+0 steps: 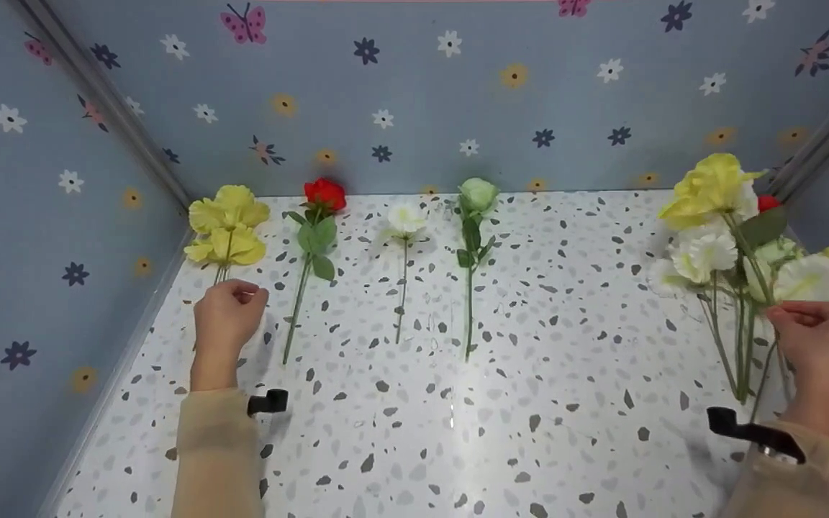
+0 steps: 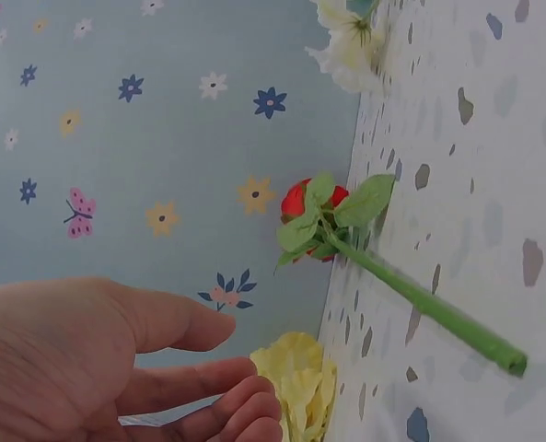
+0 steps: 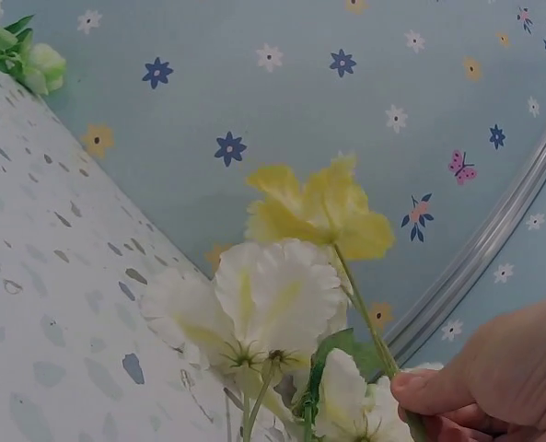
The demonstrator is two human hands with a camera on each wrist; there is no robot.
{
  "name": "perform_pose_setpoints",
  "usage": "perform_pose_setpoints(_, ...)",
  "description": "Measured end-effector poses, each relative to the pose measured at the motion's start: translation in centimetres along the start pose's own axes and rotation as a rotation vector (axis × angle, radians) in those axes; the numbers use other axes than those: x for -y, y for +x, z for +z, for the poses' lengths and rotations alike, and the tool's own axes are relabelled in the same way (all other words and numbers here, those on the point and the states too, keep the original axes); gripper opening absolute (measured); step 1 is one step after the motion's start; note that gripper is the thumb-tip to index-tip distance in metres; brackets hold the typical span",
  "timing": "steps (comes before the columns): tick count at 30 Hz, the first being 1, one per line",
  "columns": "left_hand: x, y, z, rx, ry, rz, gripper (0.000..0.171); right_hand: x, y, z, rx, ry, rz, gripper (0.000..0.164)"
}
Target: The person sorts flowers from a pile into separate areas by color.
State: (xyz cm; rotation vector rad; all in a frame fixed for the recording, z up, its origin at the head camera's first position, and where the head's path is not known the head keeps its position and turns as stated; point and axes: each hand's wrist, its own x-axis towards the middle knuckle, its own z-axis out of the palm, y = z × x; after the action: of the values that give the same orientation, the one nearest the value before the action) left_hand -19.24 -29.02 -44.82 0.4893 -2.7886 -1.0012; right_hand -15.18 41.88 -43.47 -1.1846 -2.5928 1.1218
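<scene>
At the left end of the row, two yellow flowers (image 1: 231, 212) lie against the wall. My left hand (image 1: 226, 316) is over their stems, fingers loosely bent. In the left wrist view a gap shows between its thumb and fingers, with nothing held. My right hand (image 1: 821, 338) pinches the stem of a yellow flower (image 3: 323, 212) between thumb and fingers. That bloom stands above a bunch with white flowers (image 1: 704, 253), a pale green rose (image 1: 771, 259) and a bit of red. Part of the bunch is hidden behind the right hand.
Between the hands lie a red rose (image 1: 324, 194), a single white flower (image 1: 406, 218) and a pale green rose (image 1: 478, 196), stems toward me. They rest on a speckled white surface (image 1: 565, 345). Blue flower-patterned walls (image 1: 414, 93) enclose the back and sides.
</scene>
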Motion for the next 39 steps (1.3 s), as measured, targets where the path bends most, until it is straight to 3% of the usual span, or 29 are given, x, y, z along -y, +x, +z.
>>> perform_pose_setpoints(5, -1.1, -0.5, 0.4, 0.008, 0.008, 0.047, 0.034, 0.2, -0.2, -0.1, 0.035, -0.014, -0.027, 0.044)
perform_pose_setpoints(12, -1.6, -0.6, 0.9, 0.014, -0.005, 0.104, 0.033, 0.0, 0.1, 0.1, 0.079, 0.046, -0.045, 0.037)
perform_pose_setpoints(17, -2.1, -0.8, 1.2, 0.053, -0.018, 0.093, 0.033, -0.1, 0.2, 0.2, 0.128, 0.01, -0.043, 0.056)
perform_pose_setpoints(24, -3.7, -1.3, 2.0, 0.091, -0.073, 0.135, 0.031, 0.7, -0.3, 0.1, 0.03, -0.03, -0.073, 0.056)
perform_pose_setpoints(29, -5.1, -2.0, 2.7, 0.124, -0.122, 0.164, 0.029, 1.0, -0.5, 0.5, 0.039, -0.009, -0.124, 0.058)
perform_pose_setpoints(34, -7.3, -3.2, 3.8, 0.158, -0.178, 0.207, 0.026, 2.4, -0.9, 1.1, 0.1, 0.192, -0.123, 0.06)
perform_pose_setpoints(39, -10.0, -5.1, 5.5, 0.17, -0.284, 0.25, 0.021, 5.4, -2.6, 2.7, 0.24, 0.84, -0.208, 0.036)
